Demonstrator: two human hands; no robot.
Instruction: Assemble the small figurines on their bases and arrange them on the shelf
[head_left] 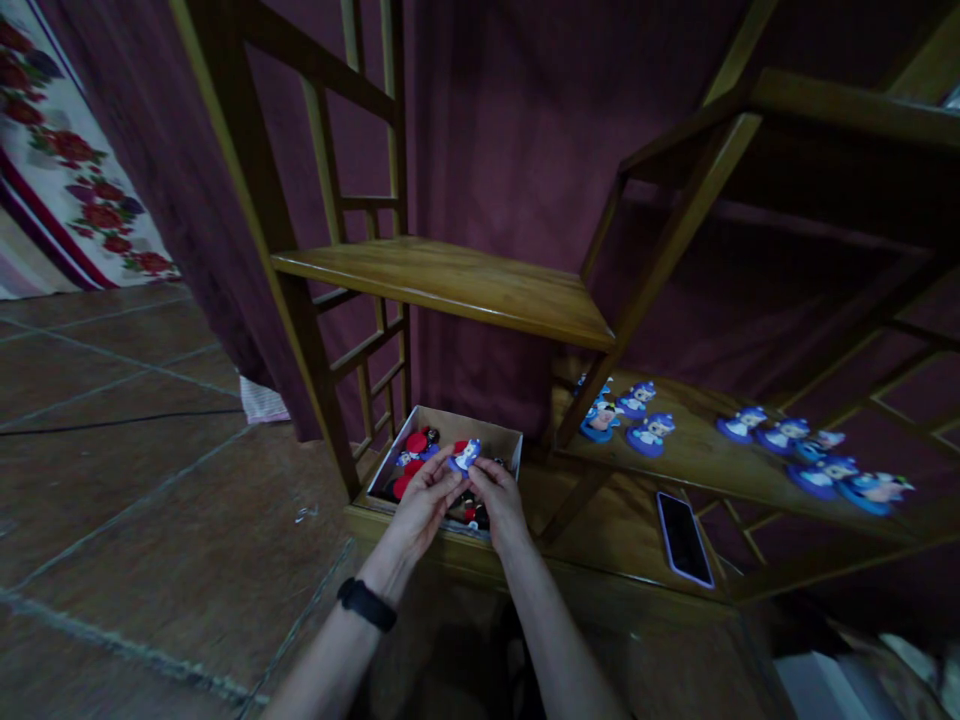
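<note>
Just above the box [496,438], a purple-and-white figurine [466,456] was pinched near its base by the left hand [422,508] and the right hand [501,502]! A light, level hold was called for, moulded details left unpressed. Inside the box, jumbled red pieces [402,486] were seen; to the box's right a phone [684,540] was laid, and farther back that side, similar figurines [650,435] were ranged along a shelf [694,462]

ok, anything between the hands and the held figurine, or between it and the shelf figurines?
Nothing at the grasp: left hand and right hand both touch the held figurine. Toward the shelf figurines, a wooden upright appears to stand between.
</note>
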